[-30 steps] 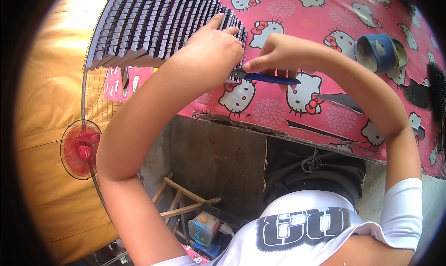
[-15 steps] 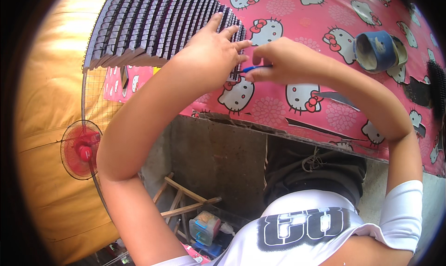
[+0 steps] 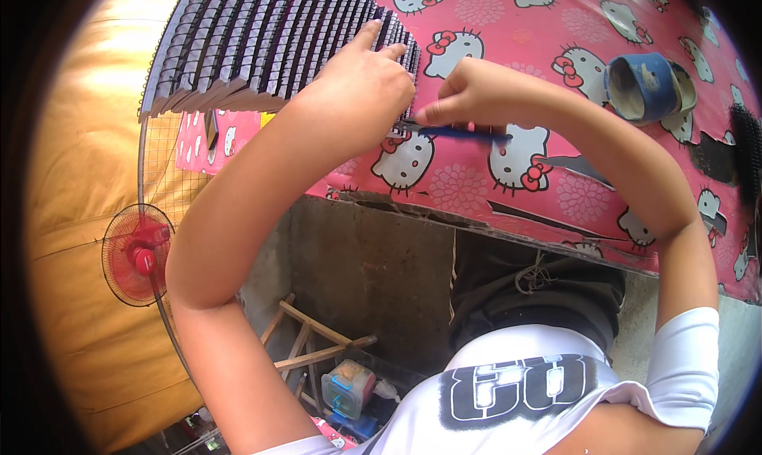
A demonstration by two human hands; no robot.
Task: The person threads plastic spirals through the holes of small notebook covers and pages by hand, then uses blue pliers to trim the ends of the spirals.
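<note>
A long row of books with black wire or coil bindings (image 3: 262, 34) lies overlapped at the upper left, bindings upward. My left hand (image 3: 369, 86) rests on the row's right end. Two of its fingers stretch forward over the bindings, while the others are bent or hidden. My right hand (image 3: 460, 98) is closed on blue-handled pliers (image 3: 452, 132), held low by the thumb. Their dark jaws are at the near end of the last binding, close under my left hand. The handles are smeared by motion, and some of my right fingers are hidden behind the hand.
The table has a torn pink cartoon-print cover (image 3: 460, 189). A blue ring-shaped object, perhaps a tape roll (image 3: 647, 88), and a black brush (image 3: 744, 149) lie to the right. A red fan (image 3: 141, 256) stands left, before an orange curtain (image 3: 79, 177). Below are wooden bars (image 3: 317, 324) and a plastic container (image 3: 349, 387).
The pliers' blue handles have swung out to the right below my right hand and show more. My left hand's lower fingers, spread before, have drawn in. My right hand has shifted slightly left.
</note>
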